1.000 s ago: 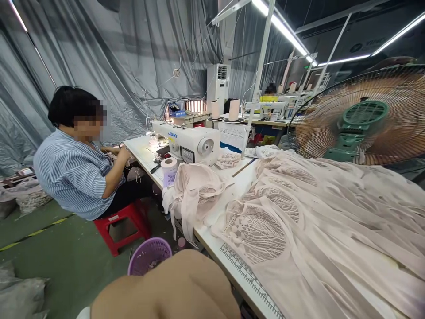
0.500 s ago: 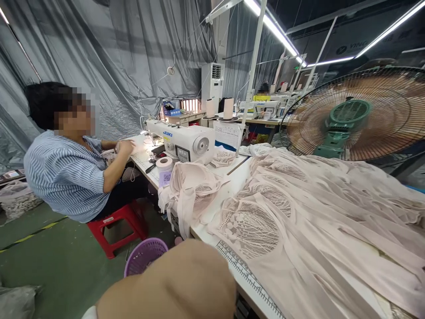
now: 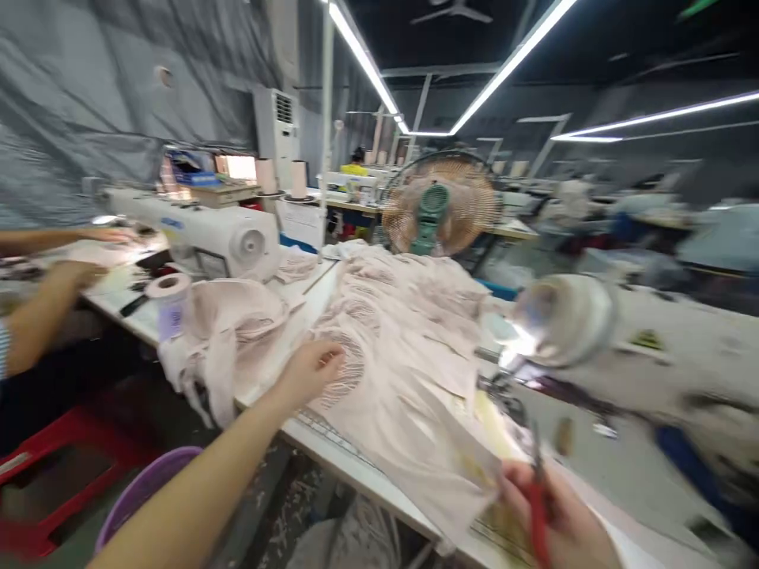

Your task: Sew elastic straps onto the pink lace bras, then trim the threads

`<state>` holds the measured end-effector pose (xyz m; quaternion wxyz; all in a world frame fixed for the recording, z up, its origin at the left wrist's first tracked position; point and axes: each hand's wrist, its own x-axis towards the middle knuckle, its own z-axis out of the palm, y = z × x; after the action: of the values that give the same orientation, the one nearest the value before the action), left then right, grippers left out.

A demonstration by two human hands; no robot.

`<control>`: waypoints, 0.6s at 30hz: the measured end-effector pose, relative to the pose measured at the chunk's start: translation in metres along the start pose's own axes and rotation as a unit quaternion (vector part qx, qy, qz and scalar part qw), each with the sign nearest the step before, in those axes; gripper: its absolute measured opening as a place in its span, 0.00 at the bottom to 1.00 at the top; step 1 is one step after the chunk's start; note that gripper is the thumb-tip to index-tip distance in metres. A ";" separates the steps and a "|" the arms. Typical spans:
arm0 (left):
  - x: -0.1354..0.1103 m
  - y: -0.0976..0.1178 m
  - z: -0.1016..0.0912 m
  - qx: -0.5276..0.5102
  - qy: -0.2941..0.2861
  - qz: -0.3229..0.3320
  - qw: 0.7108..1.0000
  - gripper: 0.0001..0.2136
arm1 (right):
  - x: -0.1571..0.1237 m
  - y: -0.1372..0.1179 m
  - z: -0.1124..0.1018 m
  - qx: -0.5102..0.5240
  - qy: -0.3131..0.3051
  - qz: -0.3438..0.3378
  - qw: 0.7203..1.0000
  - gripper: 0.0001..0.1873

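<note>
A heap of pale pink lace fabric pieces [image 3: 409, 348] lies across the white table [image 3: 356, 466]. My left hand [image 3: 311, 370] reaches out to the heap's near left edge, its fingers curled on a lace piece. At the bottom right my right hand [image 3: 560, 525] is closed around a red-handled cutting tool [image 3: 538, 510], right beside the near corner of the fabric. The whole view is smeared by motion.
A white sewing machine [image 3: 202, 229] and a roll of tape [image 3: 169, 291] stand at the left, where a co-worker's arms [image 3: 53, 284] work. A standing fan [image 3: 439, 201] is behind the heap. A second machine head with a lamp [image 3: 557, 320] is at right. A purple basket [image 3: 148, 490] and red stool [image 3: 53, 458] stand below.
The view has swung to the right. My left arm has stretched out from the bottom edge onto the fabric. My right hand with the red tool has come into view.
</note>
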<state>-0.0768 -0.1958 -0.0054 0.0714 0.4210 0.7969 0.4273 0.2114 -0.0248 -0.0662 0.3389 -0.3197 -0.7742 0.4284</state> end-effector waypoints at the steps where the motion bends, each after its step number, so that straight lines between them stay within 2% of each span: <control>1: 0.010 0.001 0.002 0.013 -0.008 -0.006 1.000 0.11 | -0.001 -0.003 -0.004 0.021 -0.001 0.012 1.000 0.24; 6: 0.061 0.011 0.009 0.147 -0.007 -0.058 0.987 0.13 | -0.006 -0.019 -0.008 0.099 -0.039 0.017 0.994 0.20; 10: 0.084 0.009 0.006 0.239 -0.018 -0.109 0.965 0.16 | -0.017 -0.027 -0.012 0.096 -0.039 0.016 0.995 0.18; 15: 0.079 0.004 -0.008 0.268 -0.062 -0.087 0.957 0.10 | -0.021 -0.035 -0.019 0.073 -0.077 0.095 0.990 0.13; 18: 0.063 0.003 -0.019 0.246 -0.050 -0.063 0.966 0.06 | -0.022 -0.034 -0.020 0.107 -0.073 0.108 0.986 0.14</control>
<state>-0.1240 -0.1603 0.0246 0.0323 0.3951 0.8979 0.1917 0.2325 -0.0476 -0.0333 0.2658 -0.3312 -0.7074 0.5650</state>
